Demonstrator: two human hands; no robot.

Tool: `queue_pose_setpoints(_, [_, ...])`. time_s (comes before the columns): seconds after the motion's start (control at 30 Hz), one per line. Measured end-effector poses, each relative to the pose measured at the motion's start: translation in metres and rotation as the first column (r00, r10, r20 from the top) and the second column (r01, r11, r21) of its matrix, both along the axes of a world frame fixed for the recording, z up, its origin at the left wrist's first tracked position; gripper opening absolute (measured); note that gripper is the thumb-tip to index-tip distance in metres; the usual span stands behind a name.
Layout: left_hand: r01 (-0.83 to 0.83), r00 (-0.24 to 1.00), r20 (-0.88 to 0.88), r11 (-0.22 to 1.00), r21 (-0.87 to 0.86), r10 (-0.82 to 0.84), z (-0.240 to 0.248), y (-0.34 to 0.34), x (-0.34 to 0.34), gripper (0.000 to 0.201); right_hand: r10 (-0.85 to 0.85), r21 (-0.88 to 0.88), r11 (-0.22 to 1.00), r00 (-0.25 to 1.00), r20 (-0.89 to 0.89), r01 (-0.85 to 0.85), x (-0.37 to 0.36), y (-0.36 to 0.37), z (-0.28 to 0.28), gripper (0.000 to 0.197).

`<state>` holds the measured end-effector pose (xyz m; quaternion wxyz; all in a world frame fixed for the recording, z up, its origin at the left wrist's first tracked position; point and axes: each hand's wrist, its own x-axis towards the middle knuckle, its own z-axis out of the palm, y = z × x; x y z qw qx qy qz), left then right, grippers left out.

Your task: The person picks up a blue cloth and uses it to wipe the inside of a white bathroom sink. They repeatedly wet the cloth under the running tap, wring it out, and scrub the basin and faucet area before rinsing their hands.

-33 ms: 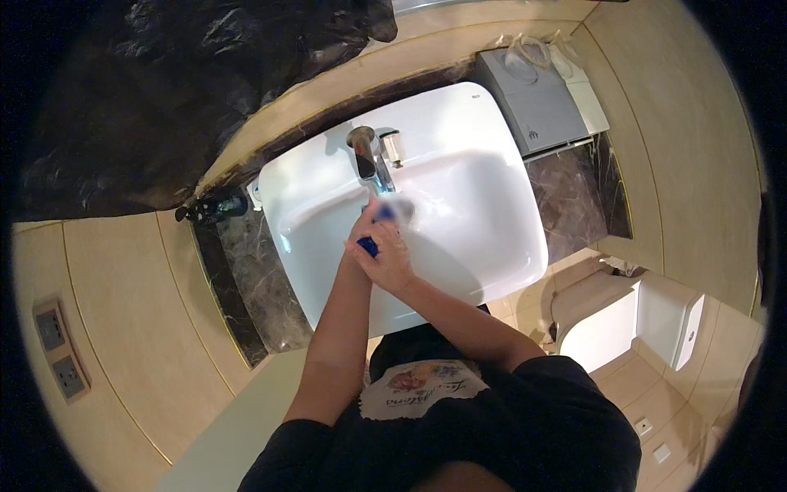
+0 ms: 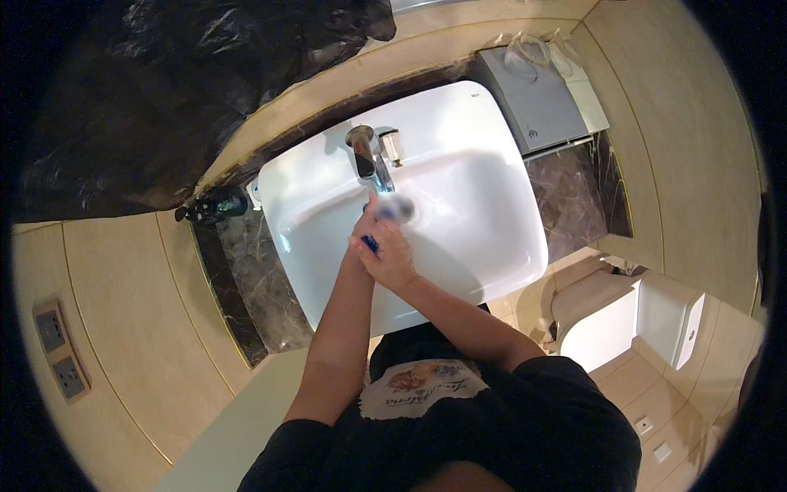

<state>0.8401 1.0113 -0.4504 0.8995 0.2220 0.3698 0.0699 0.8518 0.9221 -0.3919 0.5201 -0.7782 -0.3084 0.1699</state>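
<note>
Both my hands are together over the white washbasin (image 2: 484,205), just below the spout of the chrome tap (image 2: 361,152). A small dark-blue object (image 2: 370,243) shows between them; its kind is hidden by the fingers, and a blurred blue part sticks out toward the drain (image 2: 403,209). My left hand (image 2: 366,221) is closed around it from the left. My right hand (image 2: 392,256) lies over the left one, its fingers curled on the same blue object. Water seems to run from the tap onto the hands.
A small metal fitting (image 2: 393,148) stands beside the tap. At the left on the dark marble counter (image 2: 266,279) is a dark bottle (image 2: 215,210). A grey box (image 2: 531,102) with a pale hose stands at the back right. Further right is a white toilet (image 2: 602,324).
My hands have shifted very slightly, and less of the blue object shows between the fingers. Everything else looks the same.
</note>
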Motion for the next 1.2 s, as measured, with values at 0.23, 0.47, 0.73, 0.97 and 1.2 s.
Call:
queue_pose_setpoints(0.23, [0.163, 0.971, 0.081, 0.869, 0.468, -0.226, -0.094, 0.01, -0.033, 0.019, -0.041, 0.103, 0.995, 0.957, 0.289, 0.011, 0.019, 0.001, -0.011, 0.023])
queue_pose_setpoints(0.47, [0.009, 0.991, -0.131, 0.938, 0.347, 0.039, -0.05, 0.001, -0.02, 0.029, 0.006, -0.002, 1.0, 0.933, 0.36, -0.005, 0.025, 0.003, -0.012, 0.018])
queue_pose_setpoints(0.73, [0.596, 0.589, -0.761, 0.49, 0.636, 0.271, 0.021, 0.032, -0.058, 0.051, -0.024, -0.263, 0.95, 0.877, 0.48, 0.17, 0.107, -0.04, -0.019, 0.042])
queue_pose_setpoints(0.97, [0.78, 0.616, -0.65, -0.229, 0.582, 0.445, 0.033, -0.001, -0.039, 0.042, 0.167, -0.459, 0.888, 0.942, 0.292, -0.016, 0.1, -0.038, -0.052, 0.027])
queue_pose_setpoints(1.2, [0.565, 0.815, -0.564, -0.396, 0.723, 0.133, -0.012, 0.003, -0.021, 0.039, 0.194, -0.411, 0.912, 0.887, 0.42, -0.005, 0.093, -0.022, -0.092, 0.027])
